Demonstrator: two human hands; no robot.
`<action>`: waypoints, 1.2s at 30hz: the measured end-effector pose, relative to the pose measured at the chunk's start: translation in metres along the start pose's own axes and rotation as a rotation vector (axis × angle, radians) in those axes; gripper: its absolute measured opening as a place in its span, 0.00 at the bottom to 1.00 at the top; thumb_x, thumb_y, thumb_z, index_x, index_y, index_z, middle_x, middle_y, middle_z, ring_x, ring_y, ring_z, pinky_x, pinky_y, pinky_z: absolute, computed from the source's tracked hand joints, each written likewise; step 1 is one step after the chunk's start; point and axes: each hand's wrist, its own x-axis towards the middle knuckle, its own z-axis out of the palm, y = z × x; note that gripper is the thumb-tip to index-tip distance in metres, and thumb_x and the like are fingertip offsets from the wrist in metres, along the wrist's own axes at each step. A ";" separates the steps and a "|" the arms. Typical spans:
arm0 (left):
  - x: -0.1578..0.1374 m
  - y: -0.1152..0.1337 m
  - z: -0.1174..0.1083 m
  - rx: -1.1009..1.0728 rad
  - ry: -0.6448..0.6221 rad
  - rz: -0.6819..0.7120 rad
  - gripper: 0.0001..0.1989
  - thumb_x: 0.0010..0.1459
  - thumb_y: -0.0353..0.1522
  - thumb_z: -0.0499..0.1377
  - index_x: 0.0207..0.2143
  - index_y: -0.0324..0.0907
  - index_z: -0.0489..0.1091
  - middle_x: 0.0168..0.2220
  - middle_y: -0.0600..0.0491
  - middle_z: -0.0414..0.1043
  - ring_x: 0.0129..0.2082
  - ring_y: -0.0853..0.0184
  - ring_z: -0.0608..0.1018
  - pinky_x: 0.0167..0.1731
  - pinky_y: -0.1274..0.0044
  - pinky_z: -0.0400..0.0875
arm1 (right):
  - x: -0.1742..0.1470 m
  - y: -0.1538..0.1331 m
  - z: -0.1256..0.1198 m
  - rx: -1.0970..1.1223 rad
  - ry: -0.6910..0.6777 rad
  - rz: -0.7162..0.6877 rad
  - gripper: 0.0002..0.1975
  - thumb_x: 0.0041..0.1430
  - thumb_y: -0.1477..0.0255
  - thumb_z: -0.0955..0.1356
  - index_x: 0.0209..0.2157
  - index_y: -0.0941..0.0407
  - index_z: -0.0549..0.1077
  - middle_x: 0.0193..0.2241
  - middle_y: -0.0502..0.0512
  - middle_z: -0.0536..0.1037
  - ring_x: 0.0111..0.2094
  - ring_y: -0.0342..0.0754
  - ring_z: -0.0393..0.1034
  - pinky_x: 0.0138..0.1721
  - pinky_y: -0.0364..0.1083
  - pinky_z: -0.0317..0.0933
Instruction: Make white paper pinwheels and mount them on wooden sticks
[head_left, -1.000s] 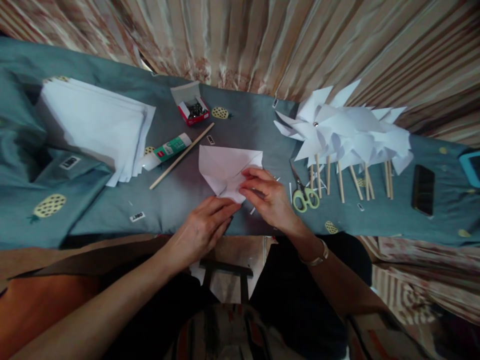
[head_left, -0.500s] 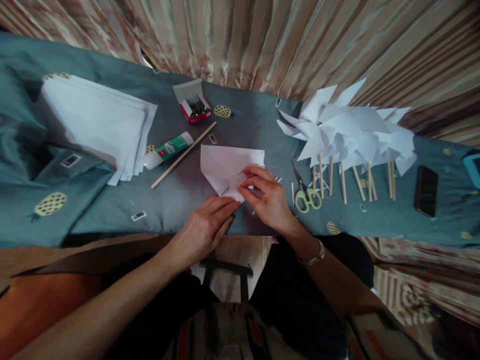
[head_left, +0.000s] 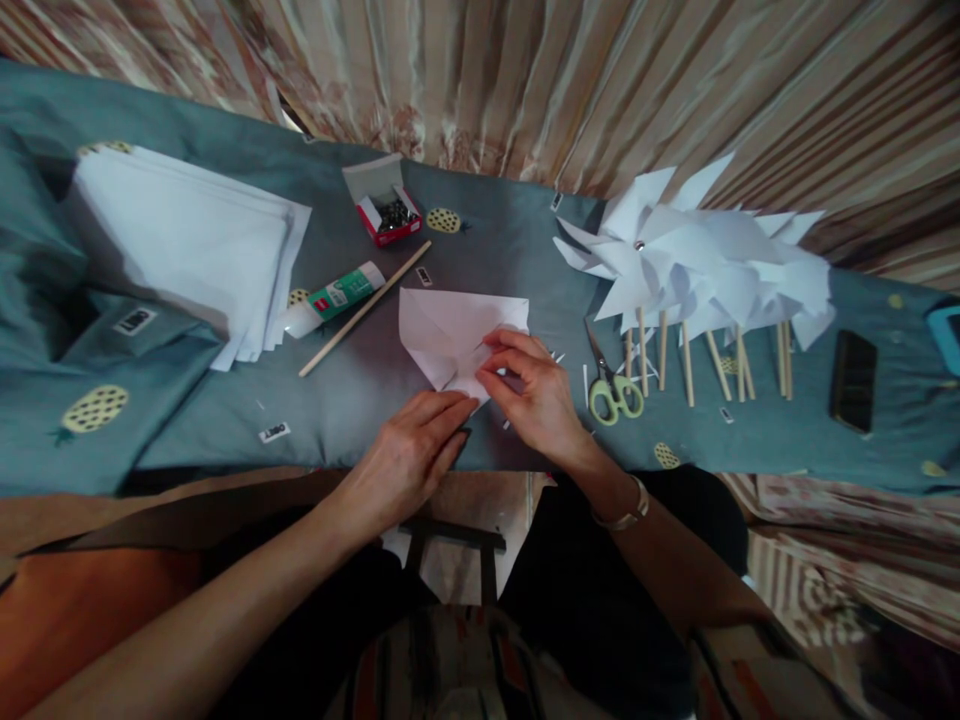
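Observation:
A white sheet of paper [head_left: 450, 318] with fold creases lies on the cloth in front of me, its near part turned up in a flap. My left hand [head_left: 409, 440] grips its near corner, thumb below and fingers together on top. Over the right part of the sheet, my right hand [head_left: 529, 390] has thumb and forefinger closed in a pinch at the paper, the other fingers bent. The fingertips hide part of the folds. Just right of that hand lie scissors [head_left: 616, 398] with green handles, beside thin white paper scraps [head_left: 586, 385].
Left of the sheet are a wooden stick [head_left: 365, 310], a green-and-white glue stick [head_left: 345, 292] and a stack of white paper [head_left: 187, 240]. Behind stands an open red box of pins [head_left: 390, 218]. At right lie several paper pinwheels [head_left: 690, 255] on sticks and a dark phone [head_left: 853, 382].
Almost nothing differs. My left hand sits a touch further left at the paper's corner, while my right hand keeps its pinch in the same spot.

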 end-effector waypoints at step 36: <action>0.000 0.001 0.000 0.033 -0.011 0.005 0.15 0.64 0.27 0.53 0.52 0.36 0.68 0.48 0.44 0.73 0.47 0.62 0.76 0.49 0.69 0.74 | -0.009 -0.004 0.005 -0.269 -0.084 -0.209 0.14 0.65 0.77 0.61 0.45 0.55 0.76 0.54 0.61 0.71 0.51 0.53 0.66 0.52 0.55 0.67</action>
